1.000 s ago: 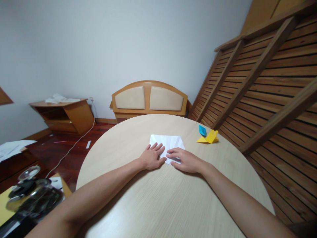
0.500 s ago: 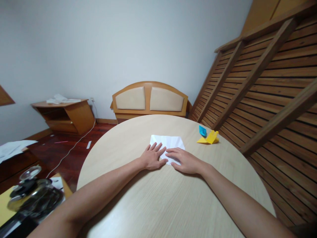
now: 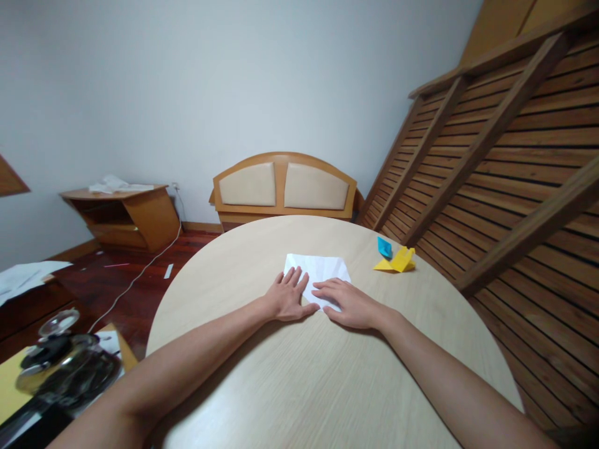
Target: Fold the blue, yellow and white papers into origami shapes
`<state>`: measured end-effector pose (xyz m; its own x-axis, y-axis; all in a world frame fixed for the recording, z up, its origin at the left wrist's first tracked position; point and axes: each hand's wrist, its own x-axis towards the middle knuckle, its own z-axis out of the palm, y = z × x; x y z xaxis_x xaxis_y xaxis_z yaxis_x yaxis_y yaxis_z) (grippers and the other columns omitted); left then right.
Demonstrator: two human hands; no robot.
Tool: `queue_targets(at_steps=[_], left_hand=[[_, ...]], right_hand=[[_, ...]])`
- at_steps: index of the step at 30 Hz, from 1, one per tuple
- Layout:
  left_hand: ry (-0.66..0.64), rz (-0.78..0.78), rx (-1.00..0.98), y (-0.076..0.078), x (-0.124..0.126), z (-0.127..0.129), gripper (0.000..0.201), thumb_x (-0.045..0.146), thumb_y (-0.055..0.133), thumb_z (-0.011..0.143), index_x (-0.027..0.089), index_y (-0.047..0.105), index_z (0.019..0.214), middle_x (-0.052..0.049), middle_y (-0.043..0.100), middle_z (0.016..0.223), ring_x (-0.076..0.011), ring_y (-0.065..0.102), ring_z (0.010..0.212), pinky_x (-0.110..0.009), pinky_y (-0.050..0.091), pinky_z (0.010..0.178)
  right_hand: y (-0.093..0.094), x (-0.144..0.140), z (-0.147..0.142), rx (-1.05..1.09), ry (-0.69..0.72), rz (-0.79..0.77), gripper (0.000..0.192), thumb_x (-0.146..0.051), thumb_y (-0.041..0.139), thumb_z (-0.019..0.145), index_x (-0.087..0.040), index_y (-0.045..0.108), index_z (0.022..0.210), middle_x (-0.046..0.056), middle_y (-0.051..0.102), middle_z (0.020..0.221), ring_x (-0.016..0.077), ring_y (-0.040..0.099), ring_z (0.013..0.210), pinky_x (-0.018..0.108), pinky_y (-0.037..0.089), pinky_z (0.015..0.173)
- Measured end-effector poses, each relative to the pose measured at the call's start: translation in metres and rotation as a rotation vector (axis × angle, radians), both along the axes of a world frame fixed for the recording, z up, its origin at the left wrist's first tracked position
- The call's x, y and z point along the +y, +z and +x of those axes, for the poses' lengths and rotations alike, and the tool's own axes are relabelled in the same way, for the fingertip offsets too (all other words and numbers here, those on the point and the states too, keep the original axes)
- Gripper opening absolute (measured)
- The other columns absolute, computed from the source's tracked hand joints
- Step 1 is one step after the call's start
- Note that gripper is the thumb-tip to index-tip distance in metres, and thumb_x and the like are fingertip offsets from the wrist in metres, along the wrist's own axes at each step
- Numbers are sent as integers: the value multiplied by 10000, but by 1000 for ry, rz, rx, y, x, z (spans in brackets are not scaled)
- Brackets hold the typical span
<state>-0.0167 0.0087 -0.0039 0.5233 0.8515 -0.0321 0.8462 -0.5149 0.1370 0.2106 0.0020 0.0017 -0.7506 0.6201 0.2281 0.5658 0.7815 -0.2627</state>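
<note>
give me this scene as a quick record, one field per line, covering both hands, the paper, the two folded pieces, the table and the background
left hand: fingers spread, on the left side of the white paper
right hand: fingers slightly curved, at the paper's right side
paper state: spread out, faintly creased
folded pieces: blue one, yellow one, right of the paper
table: round, pale wood
background: headboard, slatted wooden frame at right

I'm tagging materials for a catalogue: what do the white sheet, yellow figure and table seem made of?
White sheet: most likely matte paper, thin and marked with creases.
Yellow figure: probably matte paper too, given its flat, angular folds.
Table: pale wood or wood-look laminate, with fine grain and a soft sheen; I can't tell which.
</note>
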Motion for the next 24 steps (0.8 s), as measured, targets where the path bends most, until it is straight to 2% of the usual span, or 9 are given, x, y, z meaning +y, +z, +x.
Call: queue_targets(at_steps=[6, 10, 14, 18, 21, 24], left_hand=[[170, -7, 8, -5, 11, -6, 962, 810, 229, 881, 134, 222, 1566, -196, 101, 1632, -373, 75, 1512, -559, 152, 1183], [241, -8, 22, -4, 24, -20, 890, 772, 272, 899, 178, 239, 1561, -193, 138, 1630, -404, 111, 1502, -591, 181, 1155], [365, 47, 51, -3, 38, -38, 802, 706, 288, 925, 213, 250, 1556, -180, 190, 1626, -407, 151, 1495, -599, 187, 1144], [468, 159, 31, -3, 48, -49, 800, 658, 341, 919, 177, 247, 1551, -202, 215, 1615, -416, 184, 1484, -593, 202, 1141], [442, 236, -31, -4, 48, -48, 819, 587, 423, 910, 124, 209, 1550, -204, 216, 1614, -377, 187, 1492, -546, 191, 1173], [303, 268, -134, -5, 42, -41, 802, 521, 475, 908, 82, 230, 1533, -196, 261, 1602, -322, 230, 1489, -470, 207, 1200]], right_hand=[[4, -2, -1, -2, 1, -24, 482, -243, 581, 876, -276, 597, 1356, 88, 584, 1399, 276, 511, 1267, 481, 390, 1086], [6, -3, -1, 6, -4, -42, 450, -266, 581, 881, -255, 624, 1328, 96, 576, 1412, 287, 506, 1275, 484, 385, 1088], [7, -3, -1, 1, -7, -46, 429, -272, 574, 889, -253, 637, 1312, 94, 577, 1412, 288, 506, 1277, 485, 376, 1094], [11, -5, -2, -36, -8, -43, 450, -256, 580, 871, -254, 634, 1318, 94, 566, 1423, 293, 499, 1278, 485, 372, 1092], [13, -7, -5, -63, -13, -29, 462, -237, 569, 870, -253, 627, 1328, 95, 566, 1417, 292, 500, 1267, 482, 375, 1086], [13, -8, -10, -84, -31, 3, 427, -225, 513, 916, -256, 628, 1326, 98, 587, 1384, 281, 511, 1249, 475, 385, 1075]])
